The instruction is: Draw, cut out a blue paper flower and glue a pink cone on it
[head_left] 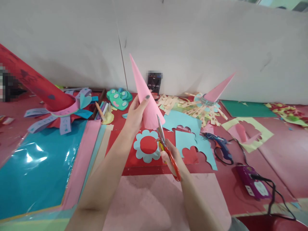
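A pink paper cone (146,102) stands point up and tilted to the left, its side gripped by my left hand (136,112). My right hand (169,152) is closed around red-handled scissors (173,162), whose blades reach up to the cone's lower right edge. Whether the blades have paper between them I cannot tell. Below the cone, a light blue paper flower ring (141,154) lies on a red sheet (130,161). Light blue paper with scalloped cut-outs (196,123) lies to the right of the cone.
A blue glue gun (222,147) and a purple power socket (252,183) with black cords sit at right. A finished-looking pink cone hat (220,88) stands at the back; a red one (43,86) is at left. A phone timer (154,84) leans against the wall.
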The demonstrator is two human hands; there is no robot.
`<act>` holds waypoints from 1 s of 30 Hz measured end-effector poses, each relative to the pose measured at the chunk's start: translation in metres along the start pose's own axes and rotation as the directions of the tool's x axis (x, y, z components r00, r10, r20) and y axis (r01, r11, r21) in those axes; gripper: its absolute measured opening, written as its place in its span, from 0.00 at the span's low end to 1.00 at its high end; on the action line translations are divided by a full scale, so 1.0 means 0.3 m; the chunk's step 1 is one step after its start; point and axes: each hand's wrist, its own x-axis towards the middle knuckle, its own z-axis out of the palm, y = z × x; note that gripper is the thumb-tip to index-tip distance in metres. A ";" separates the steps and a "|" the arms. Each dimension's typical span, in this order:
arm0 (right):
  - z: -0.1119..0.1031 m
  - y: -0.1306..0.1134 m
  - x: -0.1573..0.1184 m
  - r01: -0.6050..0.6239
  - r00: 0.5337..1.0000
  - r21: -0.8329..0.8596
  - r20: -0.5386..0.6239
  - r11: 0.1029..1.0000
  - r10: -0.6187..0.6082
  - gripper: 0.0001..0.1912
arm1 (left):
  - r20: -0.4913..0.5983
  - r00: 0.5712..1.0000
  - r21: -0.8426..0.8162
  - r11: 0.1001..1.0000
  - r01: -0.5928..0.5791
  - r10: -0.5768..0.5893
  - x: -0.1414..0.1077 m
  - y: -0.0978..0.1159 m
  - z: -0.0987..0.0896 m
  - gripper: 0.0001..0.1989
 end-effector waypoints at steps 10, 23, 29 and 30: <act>0.010 -0.030 -0.010 -0.043 0.998 -0.008 -0.045 0.999 0.043 0.26 | 0.021 1.000 0.026 1.000 -0.010 0.010 -0.003 -0.013 0.000 0.19; 0.015 -0.047 -0.011 -0.066 0.994 0.014 -0.086 0.998 0.067 0.31 | -0.030 1.000 0.044 0.999 -0.007 0.008 -0.002 -0.021 -0.007 0.20; 0.008 -0.041 -0.010 -0.109 0.988 -0.044 -0.112 0.993 0.104 0.33 | -0.049 0.999 0.051 0.999 -0.004 0.006 0.000 -0.022 -0.008 0.19; 0.007 -0.040 -0.009 -0.112 0.987 -0.048 -0.117 0.993 0.105 0.33 | -0.050 0.999 0.046 0.999 -0.003 0.006 0.000 -0.021 -0.007 0.19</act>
